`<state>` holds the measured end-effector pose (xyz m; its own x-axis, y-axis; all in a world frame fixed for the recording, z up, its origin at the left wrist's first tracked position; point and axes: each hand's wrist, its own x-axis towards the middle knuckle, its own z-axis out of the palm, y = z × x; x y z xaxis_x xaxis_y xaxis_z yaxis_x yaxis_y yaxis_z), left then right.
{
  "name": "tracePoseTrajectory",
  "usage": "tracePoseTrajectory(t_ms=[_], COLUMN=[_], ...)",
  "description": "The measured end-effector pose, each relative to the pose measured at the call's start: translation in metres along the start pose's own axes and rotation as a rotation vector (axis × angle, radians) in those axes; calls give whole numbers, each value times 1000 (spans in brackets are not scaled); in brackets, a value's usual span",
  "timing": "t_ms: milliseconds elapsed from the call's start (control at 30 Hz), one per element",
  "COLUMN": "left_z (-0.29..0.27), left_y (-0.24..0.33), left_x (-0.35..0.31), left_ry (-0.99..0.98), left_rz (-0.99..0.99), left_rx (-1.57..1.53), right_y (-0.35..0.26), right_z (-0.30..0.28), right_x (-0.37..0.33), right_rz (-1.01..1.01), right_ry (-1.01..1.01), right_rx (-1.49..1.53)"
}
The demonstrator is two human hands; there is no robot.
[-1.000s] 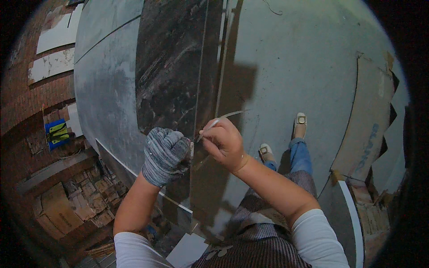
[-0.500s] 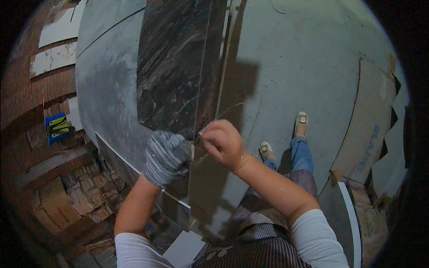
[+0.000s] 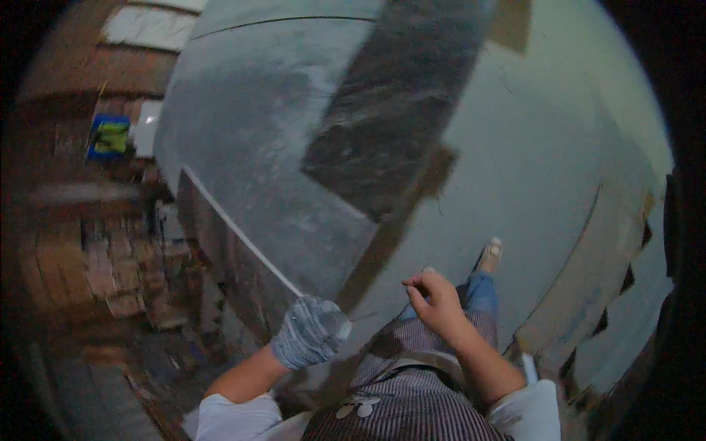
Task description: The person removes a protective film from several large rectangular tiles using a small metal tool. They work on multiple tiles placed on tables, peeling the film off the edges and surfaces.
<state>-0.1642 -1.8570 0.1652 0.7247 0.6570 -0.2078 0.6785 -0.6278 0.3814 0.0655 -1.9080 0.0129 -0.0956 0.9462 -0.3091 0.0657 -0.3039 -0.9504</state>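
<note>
My left hand (image 3: 310,332), in a grey knitted glove, is closed near the table's front corner. A small pale patch shows at its fingers, too blurred to name. My bare right hand (image 3: 435,298) is held to the right of it, over my apron (image 3: 412,411), thumb and fingertips drawn close together. Whatever may be between them is too small to make out. Beyond both hands, a dark slab with pale veins (image 3: 390,110) lies along the right edge of the grey table (image 3: 272,162). Neither hand touches the slab.
At the left are a blue and yellow packet (image 3: 110,137), stacked brownish pieces (image 3: 118,264) and pale boards (image 3: 151,28). A white strip (image 3: 239,229) edges the table's near left side. Flattened cardboard (image 3: 566,294) lies on the grey floor (image 3: 522,147) at the right.
My hands were together at the slab's near corner; now they are apart and closer to my body. The view has swung, so slab and table sit further right and up.
</note>
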Motion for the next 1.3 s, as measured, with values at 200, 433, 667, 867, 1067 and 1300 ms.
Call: tracePoseTrajectory(t_ms=[200,433,667,867,1067,1300], left_z=[20,50,72,91,85,79], left_y=[9,14,29,16,-43,-148], left_x=[-86,-162,-220,-245,-269,-307], left_ry=[327,490,673,611,536,473], left_rz=[-119,-283,-472,-732,-534,-523], left_rx=[-219,-435,-470,-686,-527,-724], right_y=[-81,-115,-115,-118,-141,-138], right_z=[48,102,145,172,221,314], right_x=[-36,-77,-86,-70,-62,-34], right_rz=[-348,-259,-273,-387,-303,-144], right_ry=[-280,-454,-596,-724,-643,-490], right_rx=[-86,-245,-309,-378,-492,-413])
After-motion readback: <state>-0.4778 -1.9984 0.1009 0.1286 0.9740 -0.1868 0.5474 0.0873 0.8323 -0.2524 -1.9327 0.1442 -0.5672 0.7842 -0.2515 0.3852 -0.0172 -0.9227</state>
